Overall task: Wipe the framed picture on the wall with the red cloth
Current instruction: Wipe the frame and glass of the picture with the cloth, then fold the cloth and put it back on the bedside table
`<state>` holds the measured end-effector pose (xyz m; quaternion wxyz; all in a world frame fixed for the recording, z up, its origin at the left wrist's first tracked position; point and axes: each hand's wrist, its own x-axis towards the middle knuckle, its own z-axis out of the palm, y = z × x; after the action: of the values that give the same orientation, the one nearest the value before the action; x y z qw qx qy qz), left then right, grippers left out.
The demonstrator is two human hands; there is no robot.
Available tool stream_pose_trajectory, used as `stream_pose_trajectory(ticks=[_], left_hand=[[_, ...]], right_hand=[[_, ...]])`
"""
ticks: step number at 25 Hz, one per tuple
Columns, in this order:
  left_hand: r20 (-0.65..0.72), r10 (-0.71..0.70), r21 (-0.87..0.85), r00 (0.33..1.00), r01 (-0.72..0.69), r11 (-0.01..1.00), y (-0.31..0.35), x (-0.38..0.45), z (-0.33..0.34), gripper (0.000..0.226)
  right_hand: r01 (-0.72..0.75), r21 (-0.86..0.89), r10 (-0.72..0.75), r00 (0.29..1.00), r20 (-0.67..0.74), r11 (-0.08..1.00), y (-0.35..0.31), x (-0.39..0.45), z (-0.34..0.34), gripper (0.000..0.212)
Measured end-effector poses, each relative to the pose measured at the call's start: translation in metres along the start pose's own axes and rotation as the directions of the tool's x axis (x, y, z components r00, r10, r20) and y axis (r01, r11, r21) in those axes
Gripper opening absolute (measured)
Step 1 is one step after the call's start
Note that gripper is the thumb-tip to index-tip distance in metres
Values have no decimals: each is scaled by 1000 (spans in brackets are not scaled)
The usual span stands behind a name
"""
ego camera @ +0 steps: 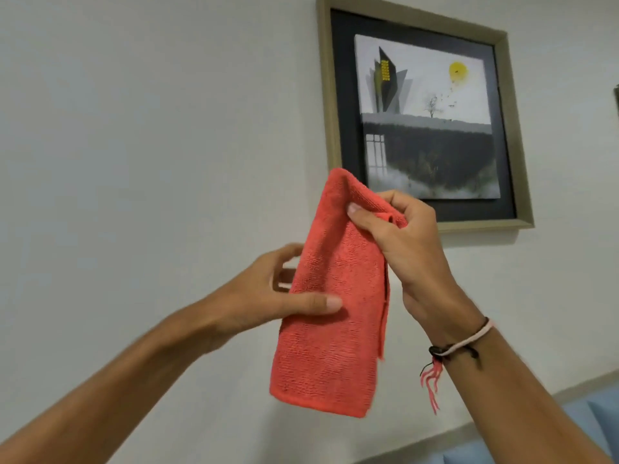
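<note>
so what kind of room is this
Probably a bedroom or hotel-style room, though little shows: a plain white wall, a framed picture hung on it, and something pale blue low down, maybe bedding or upholstery.

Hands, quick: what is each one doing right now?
Left hand: fingers pinching the middle of the folded red terry cloth.
Right hand: fingers closed on the cloth's top edge, in front of the gold-framed picture.

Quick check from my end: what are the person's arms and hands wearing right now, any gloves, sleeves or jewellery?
No gloves and no sleeves in view: both forearms are bare. The left hand has nothing on it. The right hand's wrist carries thin cord bracelets, one pale pink and one dark, with red tassel strands hanging.
</note>
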<state>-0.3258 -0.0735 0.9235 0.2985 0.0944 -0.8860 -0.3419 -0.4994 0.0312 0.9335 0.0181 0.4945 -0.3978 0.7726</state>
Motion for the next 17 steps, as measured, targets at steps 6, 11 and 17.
stream_pose_trajectory(ticks=[6, 11, 17], left_hand=[[-86, -213, -165, 973, 197, 967, -59, -143, -26, 27], [-174, -451, -299, 875, 389, 871, -111, -246, -37, 39], [-374, -764, -637, 526, 453, 624, -213, -372, 26, 60]], right_hand=[[-383, 78, 359, 907, 219, 920, 11, -92, 24, 38], [-711, 44, 636, 653, 412, 702, 59, -187, 35, 50], [-858, -147, 800, 379, 466, 492, 156, -339, 59, 36]])
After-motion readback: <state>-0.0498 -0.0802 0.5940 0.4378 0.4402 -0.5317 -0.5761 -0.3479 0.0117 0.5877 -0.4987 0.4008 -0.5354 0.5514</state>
